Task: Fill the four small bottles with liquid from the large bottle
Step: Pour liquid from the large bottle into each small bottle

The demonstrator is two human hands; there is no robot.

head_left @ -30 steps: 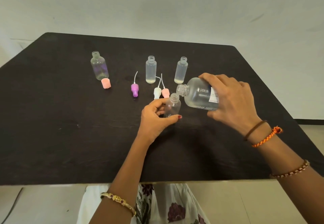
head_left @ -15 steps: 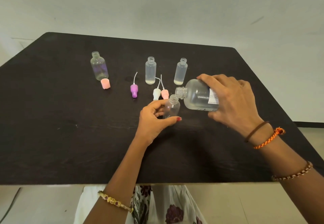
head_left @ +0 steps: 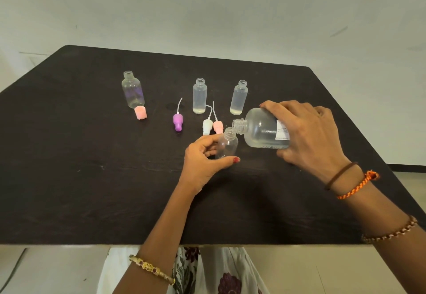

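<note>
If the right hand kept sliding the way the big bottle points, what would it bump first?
Probably the small bottle in the left hand: the big bottle, gripped by the right hand, has its mouth just beside that one's open top.

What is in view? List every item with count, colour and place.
table: 1, black, under everything.
large bottle: 1, clear, tilted in right hand, mouth beside the held small bottle's mouth.
small bottles: 4, clear; one held, three standing at the back.
cap: 1, pink, by back-left bottle.
spray tops: 3, purple, white, pink, mid-table.
hands: 2; left holds small bottle, right grips large bottle.
</note>
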